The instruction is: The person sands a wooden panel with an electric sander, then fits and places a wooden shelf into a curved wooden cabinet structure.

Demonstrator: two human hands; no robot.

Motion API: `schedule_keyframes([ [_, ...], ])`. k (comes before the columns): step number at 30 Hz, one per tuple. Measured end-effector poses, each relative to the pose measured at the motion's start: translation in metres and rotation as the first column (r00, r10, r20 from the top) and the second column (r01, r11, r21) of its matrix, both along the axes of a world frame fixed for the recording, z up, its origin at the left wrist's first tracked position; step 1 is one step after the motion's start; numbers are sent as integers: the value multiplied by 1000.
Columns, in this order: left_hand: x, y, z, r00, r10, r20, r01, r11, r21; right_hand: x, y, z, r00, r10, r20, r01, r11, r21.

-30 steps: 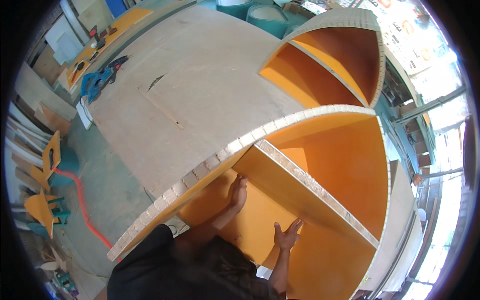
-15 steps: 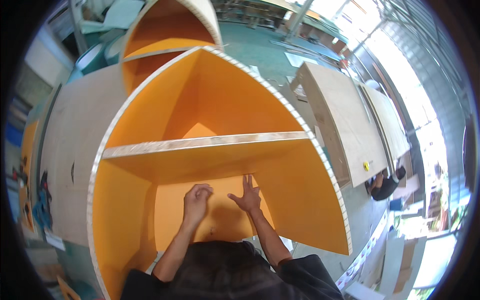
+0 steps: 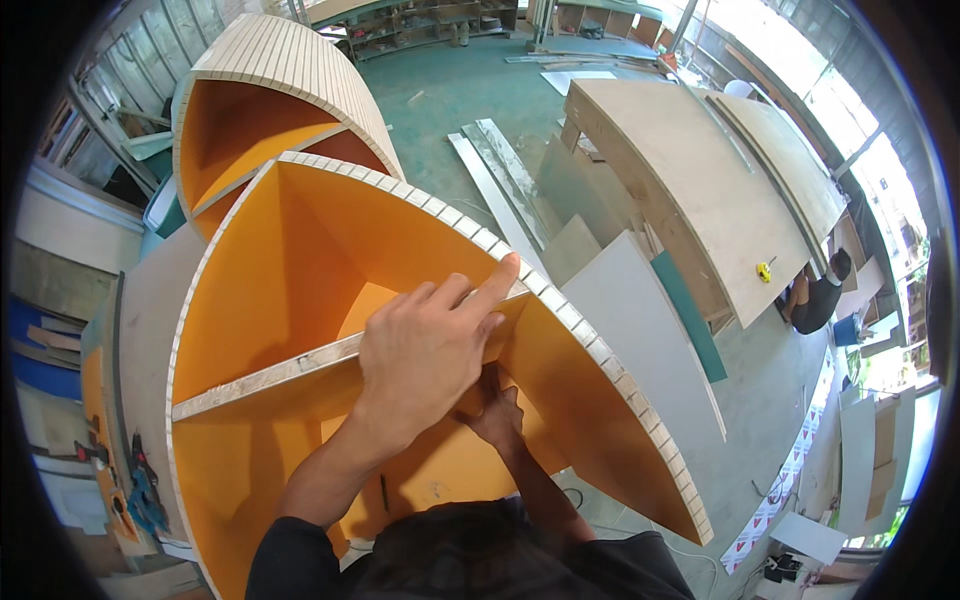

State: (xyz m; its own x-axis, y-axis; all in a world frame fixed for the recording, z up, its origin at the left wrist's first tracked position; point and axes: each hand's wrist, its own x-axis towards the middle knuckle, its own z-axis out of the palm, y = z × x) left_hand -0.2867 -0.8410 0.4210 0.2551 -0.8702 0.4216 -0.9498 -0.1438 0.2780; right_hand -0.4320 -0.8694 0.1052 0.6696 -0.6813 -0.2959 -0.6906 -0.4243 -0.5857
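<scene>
A pointed-arch wooden cabinet shell [image 3: 610,375] stands in front of me, orange inside, with a pale striped rim. A divider board [image 3: 270,382] with a rough, pale edge crosses it. Over the right end of this board is my left hand [image 3: 420,345], its index finger stretched to the rim and the other fingers loosely bent; it holds nothing. Lower down, inside the near compartment, my right hand [image 3: 495,412] reaches up under the divider near the right wall. Its fingers look spread, though shadow and my left hand partly cover them.
Behind stands a second arched shell [image 3: 285,75] with slatted outside. To the right are a wooden worktable [image 3: 690,170] with a yellow tape measure [image 3: 764,271], leaning panels [image 3: 640,320] and a crouching person [image 3: 822,295]. Blue tools [image 3: 148,500] lie at left.
My left hand has risen from inside the near compartment to the rim, index finger extended. My right hand has moved toward the divider's underside. The view has shifted, showing more floor at right.
</scene>
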Motion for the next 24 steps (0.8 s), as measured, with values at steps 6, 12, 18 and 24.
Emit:
schedule_keyframes([
  [6,1,-5,9,999,-20,-49,24,997,69,-6,0,-16,999,-30,-30,29,999,-42],
  [12,-1,-7,8,992,13,-128,-12,1000,16,-7,-3,-21,998,22,-67,-24,999,-30],
  [18,-6,-13,-1,985,-62,-162,49,995,-87,-9,-5,-21,987,46,-155,-60,994,-91],
  [24,-8,-11,2,970,-93,-224,81,995,-62,-11,7,-42,991,15,-131,-35,988,-152],
])
